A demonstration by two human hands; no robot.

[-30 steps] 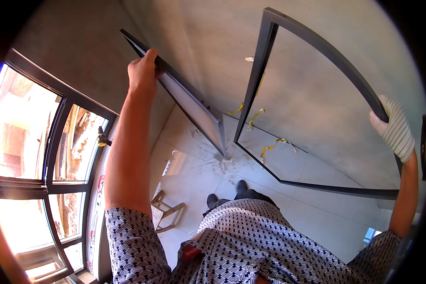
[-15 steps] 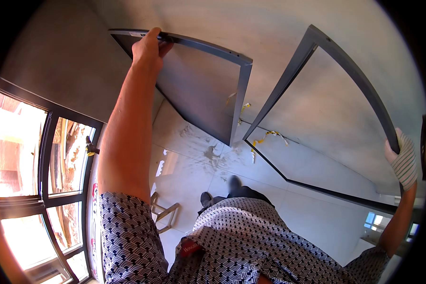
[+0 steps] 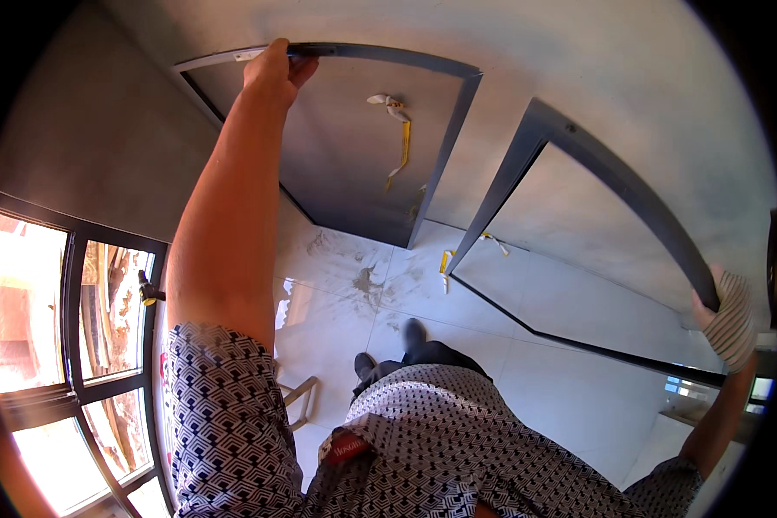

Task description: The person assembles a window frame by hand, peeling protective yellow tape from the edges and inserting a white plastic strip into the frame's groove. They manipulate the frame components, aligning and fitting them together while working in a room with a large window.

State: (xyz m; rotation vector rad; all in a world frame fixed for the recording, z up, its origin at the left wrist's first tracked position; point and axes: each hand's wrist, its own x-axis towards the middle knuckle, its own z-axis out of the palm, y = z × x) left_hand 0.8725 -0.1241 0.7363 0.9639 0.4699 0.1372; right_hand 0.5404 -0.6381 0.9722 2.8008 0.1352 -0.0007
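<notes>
My bare left hand (image 3: 270,76) is raised, its fingers closed over the top rail of a dark grey framed panel (image 3: 354,173). The panel has a smoky, dark face. A yellow-and-white strip (image 3: 404,142) shows in that face; whether it is stuck on or seen through, I cannot tell. At the far right, my right hand (image 3: 727,318), in a striped glove, grips the side of a second dark grey frame (image 3: 617,160). That frame stands tilted, with wall and floor visible through it; whether it holds clear glass I cannot tell. A gap separates the two frames.
Pale wall (image 3: 509,52) rises behind both frames. Yellow-and-white strips (image 3: 446,263) lie low between them. Dark smudges (image 3: 367,285) mark the tiled floor. A black-framed window (image 3: 73,302) with a handle (image 3: 149,289) is at left, and a wooden stool-like frame (image 3: 300,401) stands near my left side.
The second frame's upper corner has come lower and leftward in view, with my right hand lower too. The panel in my left hand has turned, and the strip in its face shows more plainly.
</notes>
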